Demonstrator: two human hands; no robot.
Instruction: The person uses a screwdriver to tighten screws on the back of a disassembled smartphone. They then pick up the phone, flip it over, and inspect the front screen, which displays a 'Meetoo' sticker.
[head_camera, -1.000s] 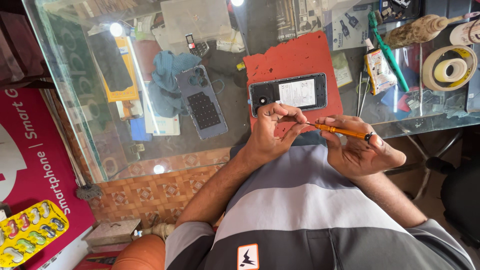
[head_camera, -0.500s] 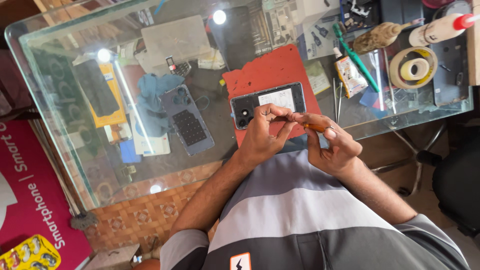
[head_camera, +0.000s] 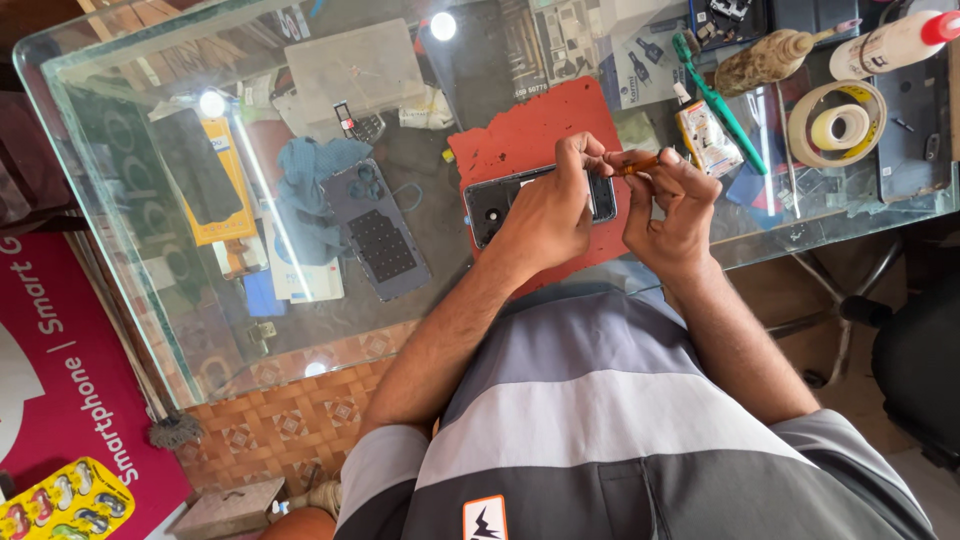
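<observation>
Both our hands have moved onto the phone (head_camera: 490, 205); left hand (head_camera: 545, 215) presses it; right hand (head_camera: 675, 205) pinches a screwdriver (head_camera: 636, 165).

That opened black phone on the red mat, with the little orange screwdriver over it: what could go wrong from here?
The thin orange screwdriver, pinched in the right hand, might slip and scratch the opened black phone that the left hand steadies. The red mat lies near the edge of the glass table, so any loose small part could roll off to the floor.
</observation>
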